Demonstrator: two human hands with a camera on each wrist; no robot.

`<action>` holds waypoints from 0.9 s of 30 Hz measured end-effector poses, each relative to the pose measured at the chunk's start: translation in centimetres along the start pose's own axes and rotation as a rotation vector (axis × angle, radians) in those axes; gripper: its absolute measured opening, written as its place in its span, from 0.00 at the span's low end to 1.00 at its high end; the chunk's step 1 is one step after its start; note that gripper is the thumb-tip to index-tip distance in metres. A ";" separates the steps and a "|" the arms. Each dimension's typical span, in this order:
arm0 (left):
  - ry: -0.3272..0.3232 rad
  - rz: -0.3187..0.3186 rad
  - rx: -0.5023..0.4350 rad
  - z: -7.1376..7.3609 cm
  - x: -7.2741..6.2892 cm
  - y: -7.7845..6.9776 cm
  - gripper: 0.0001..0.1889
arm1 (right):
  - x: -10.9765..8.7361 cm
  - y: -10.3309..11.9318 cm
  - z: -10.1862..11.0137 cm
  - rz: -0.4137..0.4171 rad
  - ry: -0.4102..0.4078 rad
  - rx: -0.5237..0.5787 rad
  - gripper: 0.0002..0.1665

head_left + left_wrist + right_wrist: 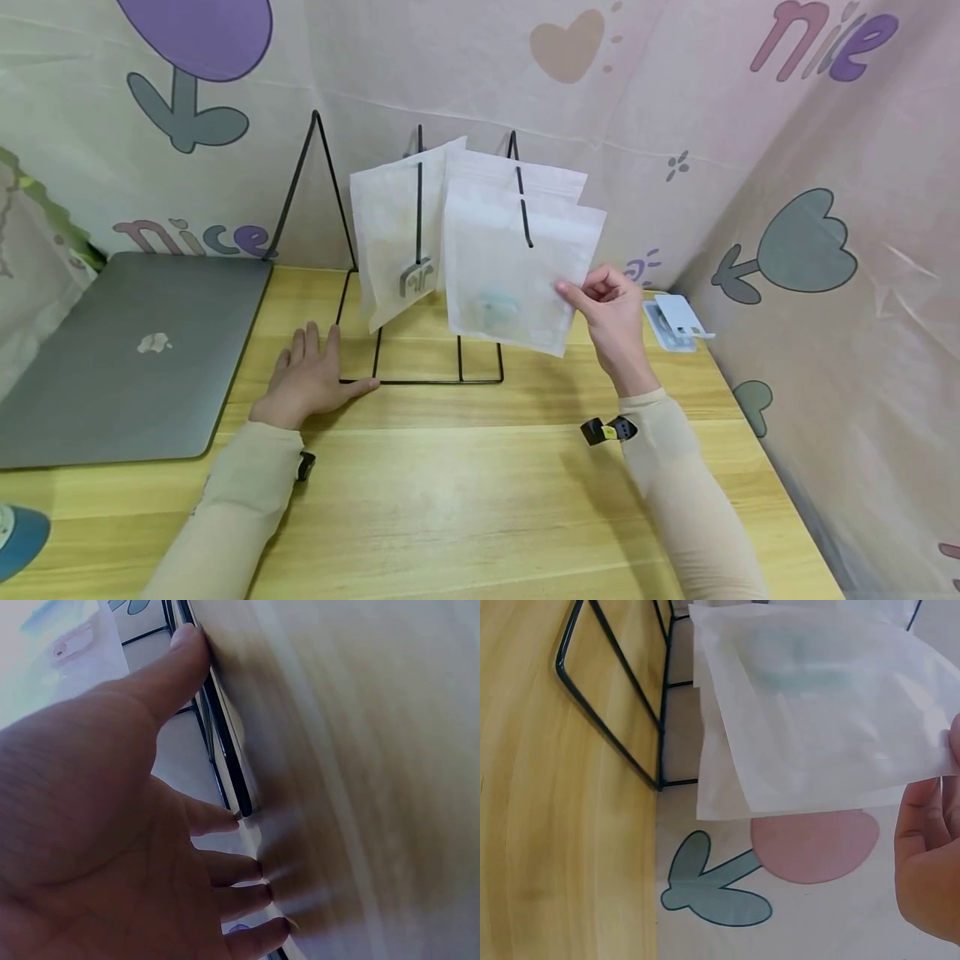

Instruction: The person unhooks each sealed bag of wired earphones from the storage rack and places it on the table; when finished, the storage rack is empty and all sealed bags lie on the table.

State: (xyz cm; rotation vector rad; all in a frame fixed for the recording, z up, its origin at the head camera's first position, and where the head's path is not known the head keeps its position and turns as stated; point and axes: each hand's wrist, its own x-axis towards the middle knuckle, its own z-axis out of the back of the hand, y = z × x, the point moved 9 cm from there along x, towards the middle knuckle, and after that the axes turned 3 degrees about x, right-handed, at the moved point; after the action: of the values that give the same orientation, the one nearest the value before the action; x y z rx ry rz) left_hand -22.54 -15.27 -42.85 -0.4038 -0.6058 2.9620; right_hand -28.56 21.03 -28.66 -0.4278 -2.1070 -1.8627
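A black wire display rack (420, 382) stands on the wooden table, with translucent white zip bags on its prongs. My right hand (617, 329) pinches the lower right edge of the front right bag (525, 275), between thumb and fingers. A faint teal item shows through this bag; another white bag hangs right behind it. On the middle prong hangs a left bag (386, 225) with a grey earphone-like shape visible on it. My left hand (307, 379) rests with spread fingers at the rack's left front corner, its thumb touching the front bar. In the left wrist view the thumb (176, 671) lies along the bar.
A closed grey laptop (142, 358) lies to the left. At the right back edge sits a small pale blue and white package (678, 321). A blue round object (26, 542) shows at the lower left. Printed cloth (465, 67) hangs behind the table.
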 end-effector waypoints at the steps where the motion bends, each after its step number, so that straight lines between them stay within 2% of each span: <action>1: 0.001 0.001 0.001 0.0 0.0 0.0 0.59 | -0.1 0.3 0.0 0.006 0.001 -0.001 0.13; 12: -0.007 -0.006 0.014 0.2 0.1 0.0 0.59 | -1.5 2.4 0.2 0.032 0.018 0.051 0.13; 27: -0.009 -0.005 0.008 0.2 0.0 -0.1 0.58 | -3.9 4.7 0.6 0.055 0.068 0.030 0.13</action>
State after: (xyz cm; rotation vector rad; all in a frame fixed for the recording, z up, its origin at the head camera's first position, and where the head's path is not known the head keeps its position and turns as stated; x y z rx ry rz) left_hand -22.60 -15.27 -42.69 -0.3887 -0.5943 2.9624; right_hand -23.09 22.06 -26.07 -0.4054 -2.0544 -1.7874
